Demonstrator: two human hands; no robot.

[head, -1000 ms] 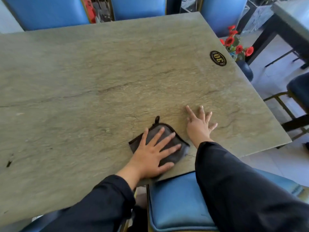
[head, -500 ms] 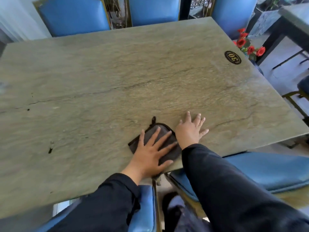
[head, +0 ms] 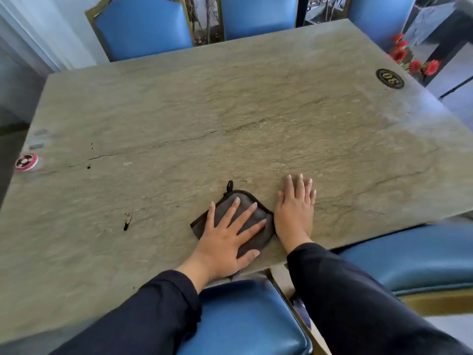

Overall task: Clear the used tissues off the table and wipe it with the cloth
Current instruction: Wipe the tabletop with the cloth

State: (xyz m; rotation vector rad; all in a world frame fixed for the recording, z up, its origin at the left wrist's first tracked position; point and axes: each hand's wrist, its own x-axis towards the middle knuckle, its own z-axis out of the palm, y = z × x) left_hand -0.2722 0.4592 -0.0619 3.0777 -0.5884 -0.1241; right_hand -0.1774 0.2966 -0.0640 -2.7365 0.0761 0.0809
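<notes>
Head view: stone-patterned table (head: 179, 119) fills the frame, both hands lie flat with fingers spread at lower centre, left hand (head: 225, 242) pressing the dark folded cloth (head: 258, 219) near the table's near edge, right hand (head: 294, 213) touching the cloth's right side.

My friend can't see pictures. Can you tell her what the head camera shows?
A person's left hand presses a grey cloth flat on a stone table, right hand flat beside it. Blue chairs surround the table.
</notes>
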